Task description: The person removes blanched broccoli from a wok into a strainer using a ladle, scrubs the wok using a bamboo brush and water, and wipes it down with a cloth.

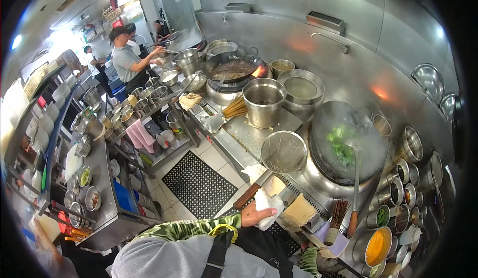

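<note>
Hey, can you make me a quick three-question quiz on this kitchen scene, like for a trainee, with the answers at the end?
1. Multiple choice: What is in the camera wearer's left hand?
A) a spoon
B) a white cloth
C) a plate

2. True or false: A ladle reaches into the nearest steaming wok.

3. Fill in the blank: The leafy food in that wok is ____ in colour.

Key: 1. B; 2. true; 3. green
</note>
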Demonstrator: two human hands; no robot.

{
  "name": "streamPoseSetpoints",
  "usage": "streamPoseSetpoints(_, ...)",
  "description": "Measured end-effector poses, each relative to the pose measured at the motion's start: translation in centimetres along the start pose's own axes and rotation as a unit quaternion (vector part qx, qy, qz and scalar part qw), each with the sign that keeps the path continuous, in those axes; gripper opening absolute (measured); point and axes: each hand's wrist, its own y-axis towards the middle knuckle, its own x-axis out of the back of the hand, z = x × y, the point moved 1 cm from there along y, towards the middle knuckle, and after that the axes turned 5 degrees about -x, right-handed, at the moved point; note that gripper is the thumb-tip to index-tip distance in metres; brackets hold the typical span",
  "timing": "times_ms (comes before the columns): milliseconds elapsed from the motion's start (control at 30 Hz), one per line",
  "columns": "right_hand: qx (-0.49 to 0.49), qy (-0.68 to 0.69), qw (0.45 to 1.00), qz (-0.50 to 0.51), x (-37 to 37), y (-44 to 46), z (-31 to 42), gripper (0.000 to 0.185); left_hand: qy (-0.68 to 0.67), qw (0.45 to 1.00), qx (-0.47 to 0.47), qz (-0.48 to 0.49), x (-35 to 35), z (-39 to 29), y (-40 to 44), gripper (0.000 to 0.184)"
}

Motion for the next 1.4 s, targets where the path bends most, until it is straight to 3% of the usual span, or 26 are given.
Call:
streamPoseSetpoints(600, -0.033, -0.095, 0.995, -0.025, 0.3, 2.1, -0.6, 0.037, 0.005, 1.000, 0.007, 0.000, 0.7, 0.7, -0.1, 0.039)
streamPoseSetpoints(867, -0.176, -0.240, 0.955, 0.018, -2.1, 0.4, -4.6, 0.031, -0.006, 1.000, 0.003, 0.003, 0.4, 0.9, -0.1, 0.041)
streamPoseSetpoints(1067, -0.092, -0.081, 0.978, 0.170, -7.5, -3.1, -4.7, 0.018, -0.011, 1.000, -0.005, 0.007, 0.3, 0.9, 0.0, 0.042)
streamPoseSetpoints(1267, -0.063, -0.091, 0.988, 0.106, -9.4, -4.1, -4.5, 0.023, -0.010, 1.000, 0.002, 0.008, 0.1, -0.1, -0.2, 0.042)
streamPoseSetpoints(1400, -0.040, -0.242, 0.969, 0.039, -9.4, -5.3, -2.9, 0.037, -0.007, 1.000, 0.006, 0.007, 0.5, 0.4, -0.2, 0.043)
